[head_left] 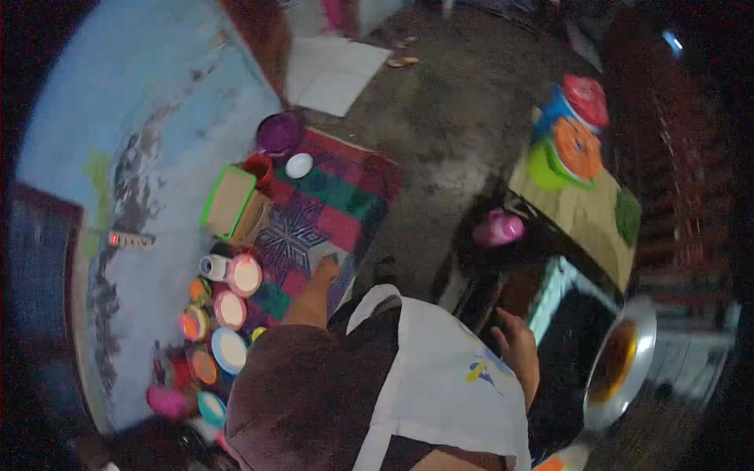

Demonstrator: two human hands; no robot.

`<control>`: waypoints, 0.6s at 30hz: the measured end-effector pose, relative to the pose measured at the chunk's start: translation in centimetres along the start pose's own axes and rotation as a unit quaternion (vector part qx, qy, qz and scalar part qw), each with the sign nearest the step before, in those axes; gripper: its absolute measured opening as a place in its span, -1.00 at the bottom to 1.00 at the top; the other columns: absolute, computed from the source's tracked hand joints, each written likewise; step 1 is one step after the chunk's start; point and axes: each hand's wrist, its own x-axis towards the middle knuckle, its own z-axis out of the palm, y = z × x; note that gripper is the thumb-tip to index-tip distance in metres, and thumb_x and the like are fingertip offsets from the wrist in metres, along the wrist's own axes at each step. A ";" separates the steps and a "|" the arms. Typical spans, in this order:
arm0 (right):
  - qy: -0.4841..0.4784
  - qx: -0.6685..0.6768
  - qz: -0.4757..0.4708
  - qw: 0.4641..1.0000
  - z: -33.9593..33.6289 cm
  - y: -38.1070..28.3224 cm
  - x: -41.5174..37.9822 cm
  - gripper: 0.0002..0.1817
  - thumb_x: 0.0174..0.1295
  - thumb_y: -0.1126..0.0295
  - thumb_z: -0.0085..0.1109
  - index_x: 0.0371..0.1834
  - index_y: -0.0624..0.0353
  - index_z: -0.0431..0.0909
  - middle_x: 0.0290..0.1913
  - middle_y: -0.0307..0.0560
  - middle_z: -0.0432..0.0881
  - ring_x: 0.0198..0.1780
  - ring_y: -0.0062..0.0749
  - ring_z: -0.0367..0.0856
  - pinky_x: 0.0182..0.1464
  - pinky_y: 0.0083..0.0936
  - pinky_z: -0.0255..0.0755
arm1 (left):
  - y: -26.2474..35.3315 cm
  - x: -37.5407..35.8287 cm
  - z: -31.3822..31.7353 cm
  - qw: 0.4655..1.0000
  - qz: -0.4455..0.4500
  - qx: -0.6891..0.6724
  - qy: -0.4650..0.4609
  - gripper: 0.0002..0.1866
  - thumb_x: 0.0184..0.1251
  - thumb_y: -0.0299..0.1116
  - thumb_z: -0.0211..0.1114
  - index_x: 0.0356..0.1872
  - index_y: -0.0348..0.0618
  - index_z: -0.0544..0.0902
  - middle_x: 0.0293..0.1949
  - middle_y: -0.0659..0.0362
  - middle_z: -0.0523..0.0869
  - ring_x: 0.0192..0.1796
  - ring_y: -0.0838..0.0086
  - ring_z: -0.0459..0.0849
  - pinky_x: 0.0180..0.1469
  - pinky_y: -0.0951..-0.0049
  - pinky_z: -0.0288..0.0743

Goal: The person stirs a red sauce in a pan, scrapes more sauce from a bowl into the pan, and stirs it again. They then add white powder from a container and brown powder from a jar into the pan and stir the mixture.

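My left hand (323,273) hangs over the red, green and dark patterned mat (302,235). Its fingers are blurred, and I cannot make out whether it holds the pale grey patch beside it. Past the white apron (448,369), my right hand (514,337) has its fingers apart, with nothing seen in them. It is close to a dark surface with a shiny, pale edge (550,294). Farther right sits a wide metal pan (648,330) with brown-orange contents (616,365). A pink cup or jug (500,228) stands beyond my right hand.
Several lidded tubs (229,350) line the left wall, near a green-rimmed box (228,202), a purple basin (280,134) and a white bowl (298,165). At right, a wooden tabletop (577,212) bears green (546,169), orange (577,149) and red (585,102) plastic containers.
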 end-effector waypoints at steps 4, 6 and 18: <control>-0.148 -0.253 0.059 0.954 2.7 0.6 12.0 -0.64 0.01 0.43 0.09 -0.06 0.18 0.44 -0.18 0.10 0.52 -0.15 -0.04 0.50 -0.14 -0.31 0.38 | -5.6 6.7 5.1 0.993 -0.055 -0.058 -0.089 -0.63 0.15 -0.23 -0.07 -0.17 -0.24 0.56 -0.19 -0.11 0.57 -0.09 0.04 0.54 -0.06 0.14 0.40; -0.145 -0.188 0.004 0.971 2.2 -1.9 16.9 -0.63 0.02 0.41 0.08 -0.04 0.16 0.43 -0.16 0.11 0.51 -0.14 -0.02 0.50 -0.14 -0.28 0.38 | -4.5 8.3 2.7 0.986 -0.101 -0.126 -0.037 -0.62 0.16 -0.22 -0.09 -0.16 -0.23 0.56 -0.19 -0.12 0.57 -0.09 0.04 0.54 -0.06 0.15 0.40; -0.217 -0.221 -0.089 0.947 0.7 0.5 46.9 -0.54 -0.10 0.35 0.20 -0.05 0.17 0.44 -0.18 0.17 0.52 -0.14 -0.03 0.50 -0.15 -0.32 0.38 | 5.4 27.7 -23.2 0.869 -0.114 -0.473 0.086 -0.73 0.18 -0.16 0.05 -0.41 -0.16 0.55 -0.47 0.17 0.57 -0.41 0.39 0.49 -0.33 0.34 0.36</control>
